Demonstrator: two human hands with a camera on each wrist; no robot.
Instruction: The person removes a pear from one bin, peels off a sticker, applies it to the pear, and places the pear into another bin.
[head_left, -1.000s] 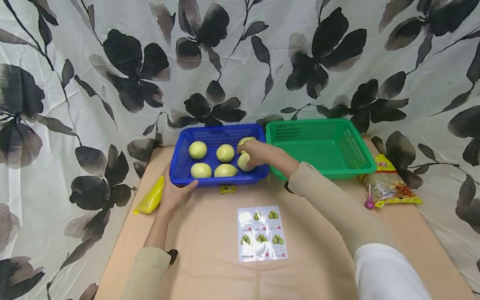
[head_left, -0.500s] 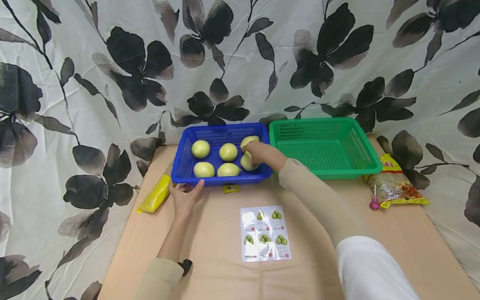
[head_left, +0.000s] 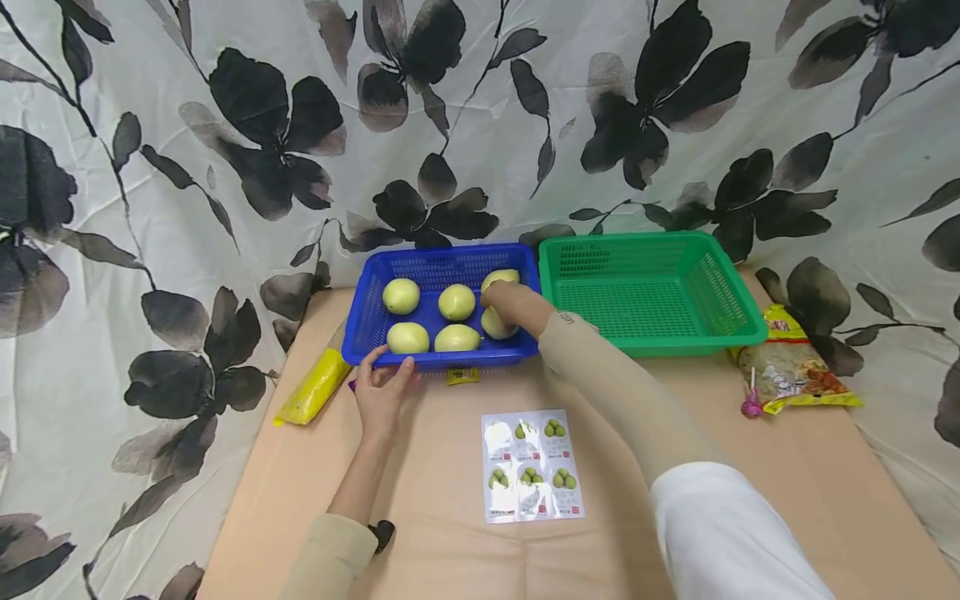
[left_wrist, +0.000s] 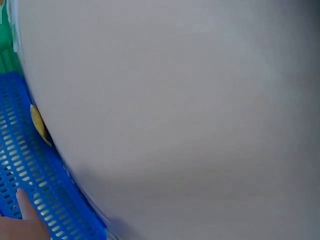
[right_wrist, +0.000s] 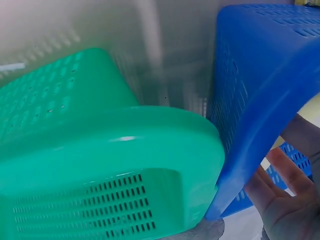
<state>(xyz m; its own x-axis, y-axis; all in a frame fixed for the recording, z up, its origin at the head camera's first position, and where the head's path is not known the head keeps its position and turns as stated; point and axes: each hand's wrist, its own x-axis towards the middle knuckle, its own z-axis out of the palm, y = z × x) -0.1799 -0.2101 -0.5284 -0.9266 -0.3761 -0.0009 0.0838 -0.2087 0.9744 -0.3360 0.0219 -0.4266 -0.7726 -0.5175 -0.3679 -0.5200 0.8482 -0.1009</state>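
A blue plastic basket [head_left: 442,362] holds several pale yellow-green fruits, one of them [head_left: 408,338] at the front left. My left hand [head_left: 381,398] holds the basket's front left corner, with the thumb against its front wall; in the left wrist view a straight digit [left_wrist: 26,204] lies on the perforated side. Inside the basket's right end my right hand [head_left: 517,304] grips the front right fruit [head_left: 497,325], partly covering it. Another fruit [head_left: 499,277] sits just behind that hand. In the right wrist view the fingers [right_wrist: 290,172] curve behind the blue rim.
A green basket [head_left: 651,343] stands against the blue one's right side. A sheet of fruit stickers [head_left: 533,467] lies in front. Yellow packets lie left [head_left: 311,390] and under the basket's front [head_left: 462,376]. A snack bag [head_left: 795,367] and pink lollipop [head_left: 752,405] are right. Patterned cloth hangs behind.
My left hand has moved right along the basket's front corner, and a bit of purple now shows beside it. The right hand stays at the right-end fruits. The view has shifted slightly.
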